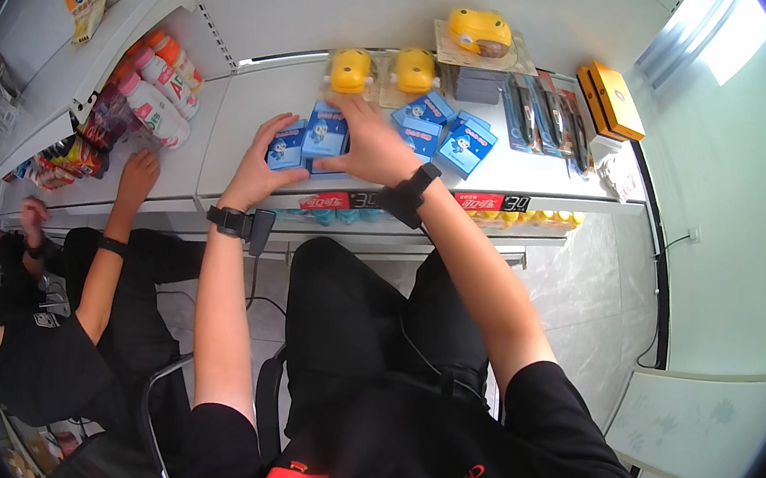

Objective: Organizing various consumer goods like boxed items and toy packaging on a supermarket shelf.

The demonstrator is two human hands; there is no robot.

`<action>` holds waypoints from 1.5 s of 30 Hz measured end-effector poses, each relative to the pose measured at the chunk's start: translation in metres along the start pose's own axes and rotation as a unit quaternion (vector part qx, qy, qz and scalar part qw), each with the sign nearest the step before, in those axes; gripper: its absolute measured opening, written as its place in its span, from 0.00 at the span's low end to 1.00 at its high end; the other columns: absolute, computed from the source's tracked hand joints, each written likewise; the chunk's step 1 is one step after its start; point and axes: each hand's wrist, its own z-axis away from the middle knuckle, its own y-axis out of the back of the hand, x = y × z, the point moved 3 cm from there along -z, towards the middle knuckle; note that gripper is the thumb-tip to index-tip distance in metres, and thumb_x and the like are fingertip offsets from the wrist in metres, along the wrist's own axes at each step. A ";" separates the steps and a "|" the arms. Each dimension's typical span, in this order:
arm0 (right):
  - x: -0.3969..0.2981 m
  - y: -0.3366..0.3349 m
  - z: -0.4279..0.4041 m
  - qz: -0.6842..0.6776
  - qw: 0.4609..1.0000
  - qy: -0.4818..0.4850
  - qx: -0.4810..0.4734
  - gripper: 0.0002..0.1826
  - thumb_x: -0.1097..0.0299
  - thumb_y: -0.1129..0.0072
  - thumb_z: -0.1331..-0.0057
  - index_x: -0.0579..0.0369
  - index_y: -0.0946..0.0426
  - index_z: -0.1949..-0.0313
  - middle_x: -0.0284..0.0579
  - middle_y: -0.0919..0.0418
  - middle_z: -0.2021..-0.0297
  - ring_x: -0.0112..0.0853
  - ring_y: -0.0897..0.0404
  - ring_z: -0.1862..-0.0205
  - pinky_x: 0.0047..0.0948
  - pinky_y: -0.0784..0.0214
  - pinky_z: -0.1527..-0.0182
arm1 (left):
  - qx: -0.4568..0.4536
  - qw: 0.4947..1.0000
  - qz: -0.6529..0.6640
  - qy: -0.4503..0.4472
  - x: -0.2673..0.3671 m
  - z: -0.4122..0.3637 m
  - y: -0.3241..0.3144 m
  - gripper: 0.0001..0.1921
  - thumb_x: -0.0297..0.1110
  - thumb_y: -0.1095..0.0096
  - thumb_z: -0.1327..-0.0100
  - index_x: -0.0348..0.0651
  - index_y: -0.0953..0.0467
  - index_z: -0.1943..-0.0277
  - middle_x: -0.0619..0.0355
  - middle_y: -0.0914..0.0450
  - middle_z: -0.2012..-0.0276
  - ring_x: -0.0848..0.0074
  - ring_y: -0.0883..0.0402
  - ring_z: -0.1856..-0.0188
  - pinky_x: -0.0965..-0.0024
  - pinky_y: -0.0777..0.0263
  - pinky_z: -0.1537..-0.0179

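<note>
Several small blue printed card boxes lie on a white shelf before me. My left hand (267,166) curves round the left side of one blue box (285,148), thumb at its near edge. Beside it, my right hand (369,142) spans another blue box (325,130), which sits at the left group's upper right, with fingers at its far edge and thumb near its lower edge. To the right of that hand is a loose cluster, with a tilted blue box (466,148) at its right end. My right hand partly hides the cluster's left side.
Yellow animal-shaped packs (351,71) stand behind the boxes. Grey stacked cards (479,86), blister-packed cutters (528,114) and orange boxes (610,102) lie to the right. Bottles (153,110) fill the left shelf, where a co-worker's hand (141,169) reaches in. Price tags (327,201) line the front edge.
</note>
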 end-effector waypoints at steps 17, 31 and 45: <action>-0.016 -0.036 0.021 0.107 0.990 0.022 0.084 0.40 0.47 0.28 0.41 0.60 0.31 0.37 0.60 0.31 0.34 0.56 0.32 0.31 0.50 0.38 0.30 | 0.122 0.914 -0.371 0.109 -0.016 0.037 0.025 0.37 0.35 0.30 0.42 0.43 0.33 0.28 0.47 0.36 0.24 0.44 0.49 0.20 0.49 0.55 0.21; -0.027 -0.033 0.014 0.052 0.983 0.073 0.158 0.39 0.50 0.30 0.36 0.57 0.32 0.33 0.59 0.33 0.31 0.55 0.33 0.32 0.51 0.44 0.28 | 0.093 0.955 -0.280 0.011 0.006 0.044 0.011 0.48 0.41 0.17 0.51 0.44 0.35 0.27 0.46 0.34 0.26 0.50 0.44 0.21 0.52 0.43 0.24; -0.044 -0.005 0.038 0.296 0.913 -0.206 0.189 0.31 0.53 0.38 0.33 0.50 0.28 0.33 0.55 0.34 0.30 0.50 0.35 0.30 0.53 0.48 0.29 | 0.068 0.937 -0.344 -0.006 0.003 0.042 0.008 0.41 0.54 0.20 0.49 0.50 0.24 0.33 0.55 0.35 0.23 0.51 0.47 0.20 0.49 0.48 0.22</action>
